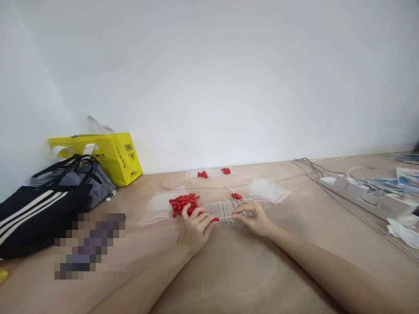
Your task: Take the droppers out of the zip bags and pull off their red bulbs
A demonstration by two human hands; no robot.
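Note:
Between the fingertips of my left hand point(195, 230) is a small red rubber bulb point(215, 219). My right hand point(257, 219) pinches a thin clear dropper tube point(225, 217), whose left end meets the bulb; how far it goes in is hard to make out. Beneath both hands lies a row of clear tubes point(214, 206) side by side on the table. A heap of red bulbs point(183, 202) sits beside my left hand, partly behind its fingers. Just beyond my right hand, a few tubes with red bulbs on their ends point(236, 196) lie together.
Clear plastic bags lie left point(156, 214) and right point(275, 192); another bag point(214, 173) with red-ended items lies near the wall. Further left are a yellow bag point(121, 157), a dark striped bag point(42, 213) and a pixelated patch. A power strip point(369, 196) and cables are at right.

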